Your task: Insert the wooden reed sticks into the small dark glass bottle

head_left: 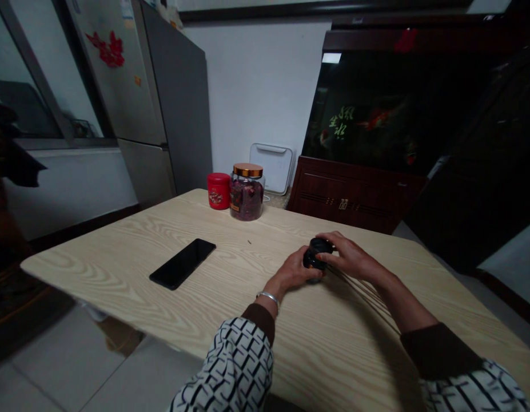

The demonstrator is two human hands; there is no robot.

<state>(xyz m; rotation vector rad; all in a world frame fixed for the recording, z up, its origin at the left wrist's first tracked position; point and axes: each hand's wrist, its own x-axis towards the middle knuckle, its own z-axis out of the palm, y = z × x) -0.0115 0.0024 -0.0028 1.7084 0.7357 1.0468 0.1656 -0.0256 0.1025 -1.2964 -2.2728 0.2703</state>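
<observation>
1. The small black round container sits between both hands, above the middle of the wooden table and toward its right side; it is mostly covered by fingers, and I cannot tell whether it touches the tabletop

2. The left hand is closed around the container's lower side, with its fingers curled against it, so it is grasping the container

3. The right hand is also grasping the container, coming over the top with its fingers bent down onto it; neither hand is released

4. A silver bangle circles the left wrist, and both forearms come from patterned black-and-white sleeves with dark cuffs

5. Left of the hands, a black phone lies flat on the table, screen up

6. Farther back, near the table's far edge, a red tin stands just beside a glass jar with a copper-colored lid, filled with dark red dried flowers

7. Beyond the table stand a gray fridge, a white plastic case, and a fish tank on a dark wooden cabinet
</observation>
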